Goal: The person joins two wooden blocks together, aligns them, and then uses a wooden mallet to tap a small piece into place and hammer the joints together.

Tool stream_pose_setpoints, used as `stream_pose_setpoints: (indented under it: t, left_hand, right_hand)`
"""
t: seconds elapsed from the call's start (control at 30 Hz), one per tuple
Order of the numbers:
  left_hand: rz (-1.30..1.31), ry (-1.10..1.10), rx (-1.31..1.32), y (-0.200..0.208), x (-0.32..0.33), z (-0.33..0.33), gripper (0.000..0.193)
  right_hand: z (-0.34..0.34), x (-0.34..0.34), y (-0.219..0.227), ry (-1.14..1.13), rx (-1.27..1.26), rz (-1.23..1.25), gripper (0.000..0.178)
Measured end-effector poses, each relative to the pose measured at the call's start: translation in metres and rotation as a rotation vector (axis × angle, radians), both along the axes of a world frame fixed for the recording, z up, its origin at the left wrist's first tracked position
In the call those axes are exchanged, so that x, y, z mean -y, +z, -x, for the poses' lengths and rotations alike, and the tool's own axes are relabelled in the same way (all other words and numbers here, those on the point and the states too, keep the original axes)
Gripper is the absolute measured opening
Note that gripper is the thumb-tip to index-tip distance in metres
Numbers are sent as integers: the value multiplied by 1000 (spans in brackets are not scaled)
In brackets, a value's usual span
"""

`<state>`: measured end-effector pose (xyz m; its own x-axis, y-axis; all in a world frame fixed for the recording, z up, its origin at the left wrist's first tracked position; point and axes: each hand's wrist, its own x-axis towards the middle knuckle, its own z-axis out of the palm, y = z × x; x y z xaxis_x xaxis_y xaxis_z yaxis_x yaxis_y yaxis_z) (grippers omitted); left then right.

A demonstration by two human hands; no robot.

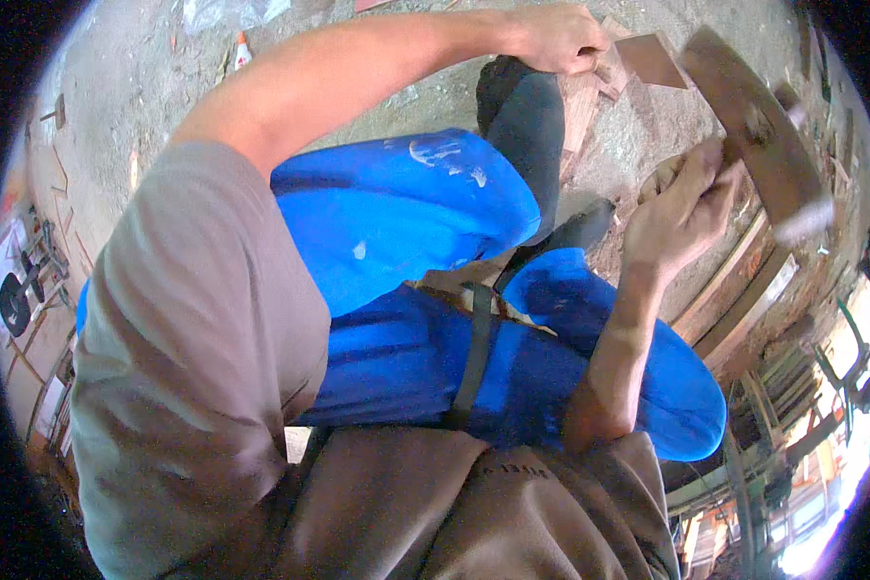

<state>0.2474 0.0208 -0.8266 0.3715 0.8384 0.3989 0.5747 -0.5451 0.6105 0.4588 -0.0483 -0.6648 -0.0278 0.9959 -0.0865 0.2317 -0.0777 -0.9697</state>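
Note:
My left hand (pixel 563 39) is closed at the top, beside small pieces of pale wood; what its fingers hold, if anything, is hidden. A flat brown rectangular piece (pixel 651 60) lies just right of it. My right hand (pixel 686 208) is closed at the inner side of a long brown block (pixel 759 126) that looks wooden. The block slants down to the right, with a whitish lower end. Blur hides whether a handle joins it to my fingers. A pale wooden strip (pixel 578 111) sits below my left hand, next to a dark shoe (pixel 522 101).
My legs in blue trousers (pixel 406 203) are bent under my arms. Wooden planks (pixel 744 300) lie on the ground at right, with a pile of timber (pixel 773 435) below. A white bottle with an orange cap (pixel 243 53) stands at upper left. Frames or racks line the left rim.

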Motion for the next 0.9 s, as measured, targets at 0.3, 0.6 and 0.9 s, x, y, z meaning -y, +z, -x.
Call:
stream_pose_setpoints:
  t: [0.3,0.6,0.9]
  left_hand:
    - [323,35,-228,-9,-7,2,39]
    - [-8,59,-56,-4,-6,-2,21]
    - [260,111,-88,5,10,0,38]
  right_hand:
    - [-3,-1,-15,31,412,24,35]
    - [-12,-18,21,21,292,125,37]
    - [-16,-4,-5,192,656,168,57]
